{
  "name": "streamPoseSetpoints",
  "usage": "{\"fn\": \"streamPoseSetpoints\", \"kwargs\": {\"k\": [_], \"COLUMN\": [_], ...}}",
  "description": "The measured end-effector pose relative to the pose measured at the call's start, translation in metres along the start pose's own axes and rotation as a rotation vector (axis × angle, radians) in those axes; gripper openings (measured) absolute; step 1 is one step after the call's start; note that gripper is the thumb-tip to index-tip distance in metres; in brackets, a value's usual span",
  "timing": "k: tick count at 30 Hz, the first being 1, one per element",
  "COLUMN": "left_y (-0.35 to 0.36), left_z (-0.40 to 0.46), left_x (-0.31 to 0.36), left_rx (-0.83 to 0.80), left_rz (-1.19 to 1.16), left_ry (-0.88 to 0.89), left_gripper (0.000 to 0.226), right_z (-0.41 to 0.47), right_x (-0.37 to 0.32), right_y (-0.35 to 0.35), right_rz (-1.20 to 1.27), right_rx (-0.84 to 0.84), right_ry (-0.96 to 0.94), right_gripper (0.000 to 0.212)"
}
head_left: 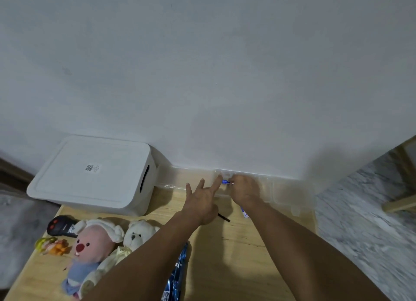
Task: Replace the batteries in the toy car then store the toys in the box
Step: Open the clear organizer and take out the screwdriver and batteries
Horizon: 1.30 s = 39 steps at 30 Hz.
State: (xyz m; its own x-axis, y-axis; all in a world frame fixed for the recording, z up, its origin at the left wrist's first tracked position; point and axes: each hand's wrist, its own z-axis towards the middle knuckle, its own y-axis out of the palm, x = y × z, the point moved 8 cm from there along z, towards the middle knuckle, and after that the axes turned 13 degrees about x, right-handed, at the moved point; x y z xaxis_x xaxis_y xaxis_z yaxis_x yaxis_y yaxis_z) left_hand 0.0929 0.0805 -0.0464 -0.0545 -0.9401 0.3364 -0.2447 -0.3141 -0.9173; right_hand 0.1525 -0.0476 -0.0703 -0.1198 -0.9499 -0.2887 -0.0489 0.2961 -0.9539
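My right hand (pixel 244 189) reaches into a clear plastic case (pixel 281 193) at the wall and pinches a small blue item (pixel 225 182) there. My left hand (pixel 200 198) is beside it with fingers spread and holds nothing; its index fingertip touches the case next to the blue item. A white storage box (pixel 94 174) with its lid on stands at the back left. A black toy car (pixel 60 227), a pink plush (pixel 90 251), a white bear plush (pixel 137 233) and a small yellow-orange toy (pixel 53 245) lie on the wooden table (pixel 236 267).
A blue foil pack (pixel 177 276) lies under my left forearm. A thin black tool (pixel 224 218) and a blue-white piece (pixel 244 213) lie near my wrists. The white wall is right behind the case. The table's right edge drops to a marbled floor (pixel 364 222).
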Motion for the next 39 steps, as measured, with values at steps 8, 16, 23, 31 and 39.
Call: {"fn": "streamPoseSetpoints", "kwargs": {"k": [8,16,23,31,39], "left_y": [-0.001,-0.002,0.003,-0.009,-0.013], "left_z": [0.001,-0.001,-0.001,-0.004,-0.009], "left_x": [0.001,0.002,0.002,0.006,0.002], "left_rx": [-0.004,-0.003,0.0,0.126,0.219], "left_rz": [0.006,-0.043,-0.075,-0.044,-0.024], "left_ry": [0.011,-0.001,-0.025,-0.017,-0.007], "left_gripper": [0.088,0.095,0.097,0.071,0.061], "right_z": [0.005,-0.01,-0.052,-0.086,-0.087], "right_x": [0.004,0.02,0.049,0.062,0.053], "right_y": [0.003,-0.009,-0.033,0.002,0.01], "right_rz": [-0.073,0.25,0.505,0.336,0.131], "right_rx": [0.028,-0.012,0.148,0.103,0.107], "right_ry": [0.058,0.194,0.241,0.229,0.154], "right_gripper": [0.025,0.01,0.013,0.005,0.022]}}
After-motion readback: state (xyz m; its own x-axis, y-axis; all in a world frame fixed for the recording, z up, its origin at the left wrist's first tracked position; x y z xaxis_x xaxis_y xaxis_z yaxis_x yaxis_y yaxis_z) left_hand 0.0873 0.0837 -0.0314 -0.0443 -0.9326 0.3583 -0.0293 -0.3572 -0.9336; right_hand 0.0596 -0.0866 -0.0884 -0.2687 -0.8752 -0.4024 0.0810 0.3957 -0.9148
